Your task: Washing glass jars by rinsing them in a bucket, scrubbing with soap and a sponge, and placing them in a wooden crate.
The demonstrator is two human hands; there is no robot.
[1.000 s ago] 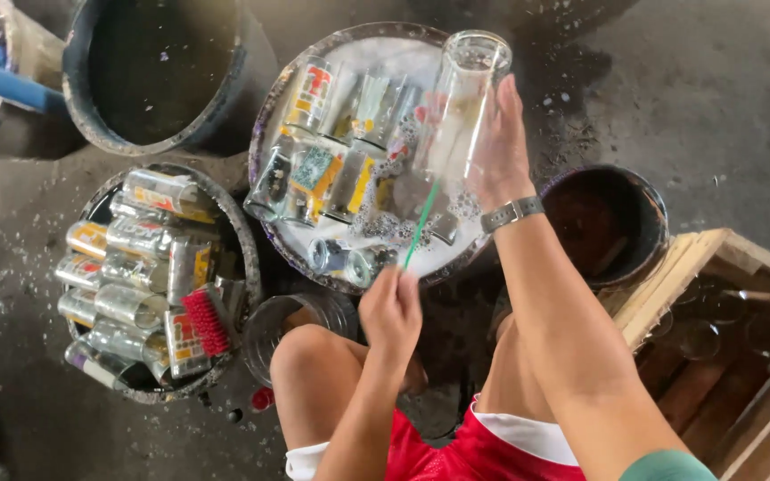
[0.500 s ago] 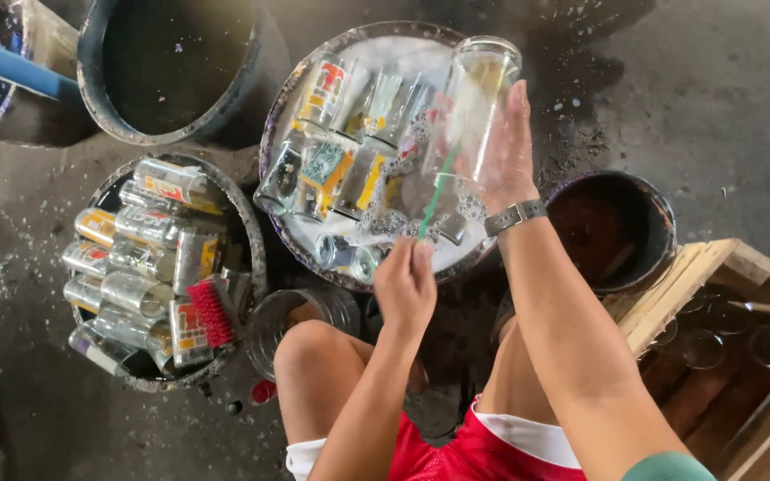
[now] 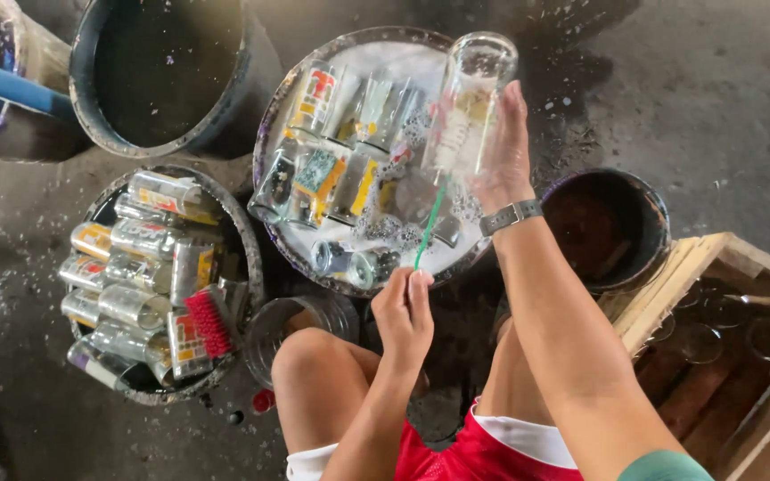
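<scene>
While the right hand (image 3: 503, 156) wraps a clear glass bottle (image 3: 467, 107) at upper centre of the frame, tilted over the soapy basin (image 3: 271, 134), fingers closed round its lower body, the left hand (image 3: 405, 312) at centre pinches the green handle of a bottle brush (image 3: 430, 223) that runs up into the bottle's mouth. Labelled bottles lie in the basin's suds. Left of frame, a tub (image 3: 247, 240) holds more bottles and a red scrub brush (image 3: 209, 322). Wooden crate (image 3: 670, 285) at right edge.
</scene>
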